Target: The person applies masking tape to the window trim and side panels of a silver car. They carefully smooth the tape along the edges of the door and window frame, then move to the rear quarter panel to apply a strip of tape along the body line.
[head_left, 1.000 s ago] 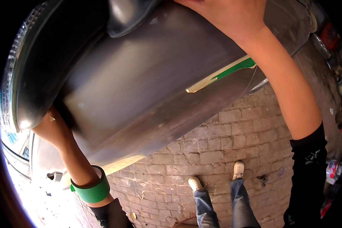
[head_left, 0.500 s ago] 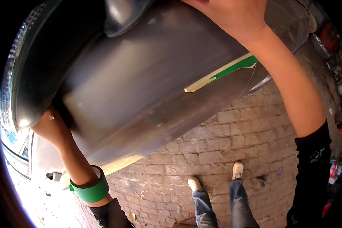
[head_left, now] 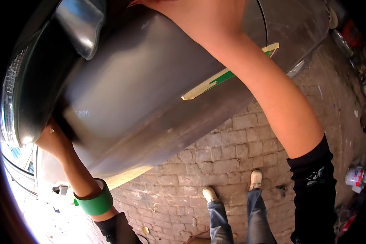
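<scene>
A black, glossy housing (head_left: 49,77) with a clear ribbed strip (head_left: 11,89) along its outer edge sits at the left of a grey car panel (head_left: 126,81). My left hand (head_left: 49,140) reaches under the housing's lower end, its fingers hidden behind it. Around my left wrist hangs a roll of green tape (head_left: 96,205). My right hand (head_left: 203,16) is at the top edge over the panel, its fingers cut off by the picture. A smooth grey, shiny piece (head_left: 81,28) juts out beside the housing. Cream and green tape (head_left: 207,84) covers a strip on the panel, partly behind my right forearm.
Brick paving (head_left: 215,162) lies below the panel, with my shoes (head_left: 210,194) on it. Pale masking (head_left: 130,175) runs along the panel's lower edge. A white and red container (head_left: 355,175) and assorted clutter stand at the far right. Bright light washes out the lower left.
My right hand and forearm have shifted left across the panel. The shiny grey piece now appears farther left and lower, and the whole view has shifted slightly. My left hand stays at the housing.
</scene>
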A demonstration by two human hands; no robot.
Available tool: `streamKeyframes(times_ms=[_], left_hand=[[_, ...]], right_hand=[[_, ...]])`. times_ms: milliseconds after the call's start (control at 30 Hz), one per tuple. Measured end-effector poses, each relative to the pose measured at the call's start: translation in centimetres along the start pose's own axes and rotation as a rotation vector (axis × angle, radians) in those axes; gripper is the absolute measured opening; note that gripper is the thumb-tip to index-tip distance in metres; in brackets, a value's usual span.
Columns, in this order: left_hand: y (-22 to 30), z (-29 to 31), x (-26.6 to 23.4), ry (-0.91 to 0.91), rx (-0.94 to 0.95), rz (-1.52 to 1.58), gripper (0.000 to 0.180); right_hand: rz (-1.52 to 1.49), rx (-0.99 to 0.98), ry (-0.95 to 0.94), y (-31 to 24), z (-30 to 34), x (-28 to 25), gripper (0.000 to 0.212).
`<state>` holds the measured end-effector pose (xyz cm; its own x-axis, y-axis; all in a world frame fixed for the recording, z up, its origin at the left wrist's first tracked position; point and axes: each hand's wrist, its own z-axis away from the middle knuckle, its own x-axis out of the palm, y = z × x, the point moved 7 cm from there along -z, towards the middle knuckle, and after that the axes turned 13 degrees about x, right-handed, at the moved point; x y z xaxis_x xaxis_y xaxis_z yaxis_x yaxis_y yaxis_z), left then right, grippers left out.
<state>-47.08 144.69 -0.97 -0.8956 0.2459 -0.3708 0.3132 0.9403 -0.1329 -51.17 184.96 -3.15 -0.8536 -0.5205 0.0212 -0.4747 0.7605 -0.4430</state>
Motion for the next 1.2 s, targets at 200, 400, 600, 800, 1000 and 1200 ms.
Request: streamKeyframes(times_ms=[200,400,600,800,1000,1200], left_hand=[[0.3,0.0,-0.3,0.034,-0.026,-0.012,0.029],[1.1,-0.4,-0.3,-0.005,0.032,-0.057,0.026],[1.6,-0.7,-0.1,0.025,0.009,0.001,0.026],[2.5,-1.1,-0.2,0.021,0.027,-0.040,0.025],[2.7,-1.2,-0.2,0.065,0.056,0.046,0.025],[3.2,-1.5,-0.1,0.052,0.051,0.090,0.026]], right_hand=[[-0.092,-0.059,-0.183,0.6,4.0,-2.0,0.021],[-0.130,-0.354,-0.185,-1.2,6.1,-0.6,0.052],[0.002,-0.360,-0.199,-2.6,5.3,-0.1,0.055],[0.079,-0.268,-0.257,-3.5,5.4,-0.3,0.056],[0.048,-0.250,-0.209,-4.2,5.6,-0.3,0.056],[0.104,-0.155,-0.243,-4.5,5.9,0.0,0.055]])
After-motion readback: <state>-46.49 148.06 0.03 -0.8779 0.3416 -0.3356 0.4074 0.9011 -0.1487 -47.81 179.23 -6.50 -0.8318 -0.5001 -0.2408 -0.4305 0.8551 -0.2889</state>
